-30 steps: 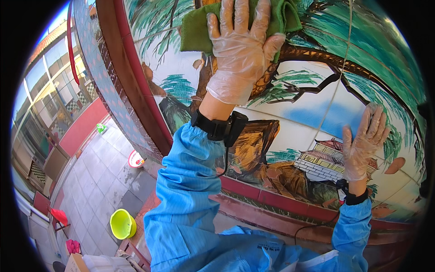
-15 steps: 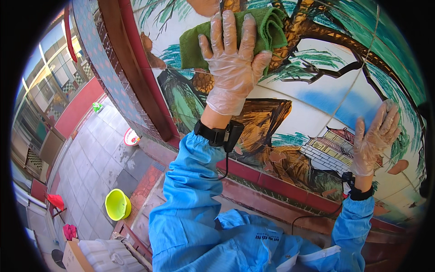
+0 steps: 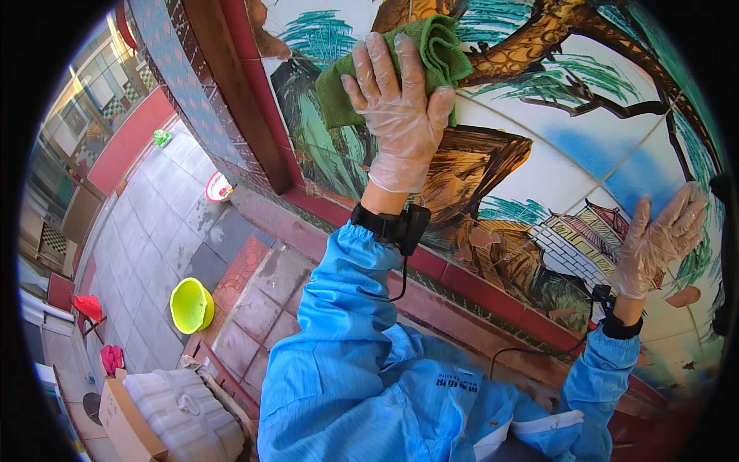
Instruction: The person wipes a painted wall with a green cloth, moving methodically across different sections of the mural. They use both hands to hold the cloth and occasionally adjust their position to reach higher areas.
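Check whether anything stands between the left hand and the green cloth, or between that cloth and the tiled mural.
Only a clear glove separates the left hand from the green cloth. Nothing visible stands between cloth and tiled mural, though the cloth's underside is hidden.

The left hand [image 3: 400,127] hides part of the green cloth [image 3: 433,51] beneath it.

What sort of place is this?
Probably an outdoor courtyard: grey paving spreads out in daylight at the left, a building stands beyond it, and a painted tile wall rises in front.
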Demonstrator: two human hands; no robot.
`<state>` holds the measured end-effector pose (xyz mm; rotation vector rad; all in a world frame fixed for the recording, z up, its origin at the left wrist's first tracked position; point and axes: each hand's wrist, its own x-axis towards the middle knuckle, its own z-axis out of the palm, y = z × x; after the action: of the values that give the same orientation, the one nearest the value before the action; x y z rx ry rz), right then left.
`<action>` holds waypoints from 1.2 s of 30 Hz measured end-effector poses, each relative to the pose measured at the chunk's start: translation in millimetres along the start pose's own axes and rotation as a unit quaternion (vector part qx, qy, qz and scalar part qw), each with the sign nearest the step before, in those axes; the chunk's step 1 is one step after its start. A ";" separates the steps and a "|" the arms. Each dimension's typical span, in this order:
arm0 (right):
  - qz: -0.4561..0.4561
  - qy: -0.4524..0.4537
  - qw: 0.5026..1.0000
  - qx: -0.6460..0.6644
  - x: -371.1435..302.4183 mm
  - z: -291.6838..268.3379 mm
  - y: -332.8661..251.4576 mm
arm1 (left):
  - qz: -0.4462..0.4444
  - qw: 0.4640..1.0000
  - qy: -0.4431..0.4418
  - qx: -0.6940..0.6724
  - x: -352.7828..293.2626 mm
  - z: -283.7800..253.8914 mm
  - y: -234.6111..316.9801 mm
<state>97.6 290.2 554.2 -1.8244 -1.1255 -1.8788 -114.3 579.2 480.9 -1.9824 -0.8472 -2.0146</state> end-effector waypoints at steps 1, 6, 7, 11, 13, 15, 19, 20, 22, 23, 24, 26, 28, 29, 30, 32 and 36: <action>-0.006 0.007 1.000 0.002 0.7 -0.5 -0.8 | -0.006 1.000 0.009 -0.004 -5.8 0.1 -1.1; -0.025 0.010 1.000 -0.005 3.6 -2.4 -1.7 | -0.066 0.997 -0.038 0.010 -43.8 -5.0 -3.7; -0.026 0.009 1.000 -0.004 3.6 -2.2 -1.7 | -0.084 0.996 -0.029 0.000 -51.2 -4.0 -2.2; -0.033 0.016 0.999 0.001 2.1 -0.6 -2.0 | -0.132 0.991 -0.031 -0.005 -78.9 -3.4 -1.9; -0.037 0.019 0.999 0.007 1.2 -0.6 -2.6 | -0.146 0.988 -0.044 -0.001 -90.4 -3.6 -3.8; -0.040 0.020 0.999 0.012 1.0 -1.5 -3.1 | -0.151 0.987 -0.047 0.001 -99.1 -3.0 -6.3; -0.038 0.013 0.999 0.016 1.6 -4.2 -4.2 | -0.175 0.982 -0.064 -0.012 -116.2 -3.8 -9.0; -0.038 0.014 0.999 0.011 2.0 -4.4 -4.5 | -0.182 0.981 -0.061 -0.020 -120.5 -4.0 -9.5; -0.036 0.011 0.999 0.003 2.6 -4.8 -5.0 | -0.198 0.978 -0.055 -0.039 -129.9 -3.9 -10.4; -0.034 0.007 0.999 -0.001 2.6 -5.3 -4.8 | -0.207 0.976 -0.039 -0.049 -134.7 -2.8 -10.5; -0.032 0.002 0.999 -0.006 2.8 -5.6 -4.6 | -0.214 0.975 -0.042 -0.045 -139.4 -2.3 -11.2; -0.043 0.012 0.999 -0.013 3.6 -4.1 -3.5 | -0.227 0.972 -0.046 -0.042 -148.0 -1.9 -13.9; -0.050 0.017 0.999 -0.008 4.4 -1.9 -1.6 | -0.238 0.970 -0.054 -0.011 -155.0 -1.2 -16.1; -0.051 0.017 0.999 0.001 4.5 -1.1 -0.5 | -0.249 0.967 -0.052 -0.008 -158.7 -1.0 -15.8; -0.052 0.018 0.998 0.010 4.5 -0.2 0.7 | -0.259 0.965 -0.050 -0.006 -162.1 -0.6 -15.7; -0.047 0.018 0.999 -0.002 2.9 1.8 1.7 | -0.268 0.963 -0.035 -0.022 -168.3 0.5 -16.9; -0.031 0.005 0.999 -0.001 -1.3 2.2 2.6 | -0.306 0.951 -0.009 -0.048 -185.0 6.5 -20.3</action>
<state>101.1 289.7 553.6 -1.7981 -1.1917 -1.9215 -103.0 552.4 296.9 -1.9505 -1.5512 -2.3815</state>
